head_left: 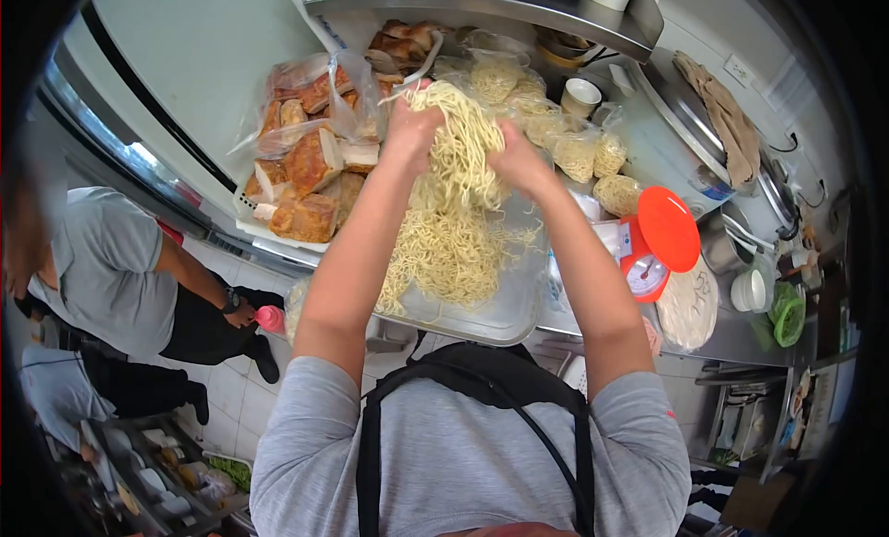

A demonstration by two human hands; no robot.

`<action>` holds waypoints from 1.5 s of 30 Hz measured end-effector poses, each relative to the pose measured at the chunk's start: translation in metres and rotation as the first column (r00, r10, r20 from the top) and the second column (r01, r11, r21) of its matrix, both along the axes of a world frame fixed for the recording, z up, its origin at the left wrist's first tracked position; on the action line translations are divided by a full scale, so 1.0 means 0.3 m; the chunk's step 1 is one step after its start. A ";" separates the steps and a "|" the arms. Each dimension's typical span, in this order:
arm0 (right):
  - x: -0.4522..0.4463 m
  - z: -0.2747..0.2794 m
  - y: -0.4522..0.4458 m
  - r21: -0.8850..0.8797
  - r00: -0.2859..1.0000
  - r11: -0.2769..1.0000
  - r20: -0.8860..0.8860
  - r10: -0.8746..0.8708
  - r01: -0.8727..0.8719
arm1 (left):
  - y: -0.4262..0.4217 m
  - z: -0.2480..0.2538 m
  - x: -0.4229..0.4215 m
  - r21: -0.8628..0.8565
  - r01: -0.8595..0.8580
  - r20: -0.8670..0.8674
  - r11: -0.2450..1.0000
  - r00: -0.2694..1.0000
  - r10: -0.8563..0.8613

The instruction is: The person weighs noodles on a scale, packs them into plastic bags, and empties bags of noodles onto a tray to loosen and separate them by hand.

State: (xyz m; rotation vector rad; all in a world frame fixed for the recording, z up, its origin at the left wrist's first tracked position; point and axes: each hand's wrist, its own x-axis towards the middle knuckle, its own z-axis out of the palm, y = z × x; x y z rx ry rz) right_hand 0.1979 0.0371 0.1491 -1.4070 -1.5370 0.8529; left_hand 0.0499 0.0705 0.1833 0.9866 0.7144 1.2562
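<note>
A bunch of pale noodles (460, 134) was held up between the left hand (415, 130) and the right hand (517, 157), gripped by the fingers of both, though most fingertips were hidden by the strands. More loose noodles (449, 259) were heaped below in a metal tray (517, 305); whether the raised bunch hung clear of them could not be told. Browned chunks of meat (310, 162), some bagged, were piled to the left. Bagged noodles (619, 194) and an orange scale (669, 230) were set out to the right on the tabletop (741, 341). At far left, a person in grey (111, 245) was seen.
</note>
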 end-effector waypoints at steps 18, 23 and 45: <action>0.219 -0.246 -0.079 -0.505 0.710 0.863 0.607 0.357 -0.003 | 0.079 0.386 -0.069 0.403 -0.051 -0.033 0.914 0.997 0.070; 0.087 -0.278 -0.055 -0.297 0.745 0.953 0.623 0.238 -0.056 | 0.105 0.206 -0.032 0.318 -0.134 -0.244 0.938 0.945 0.218; -0.002 0.123 0.070 0.260 0.994 0.963 0.065 -0.092 0.072 | 0.123 -0.169 -0.213 -0.056 -0.113 -0.128 0.992 0.986 0.105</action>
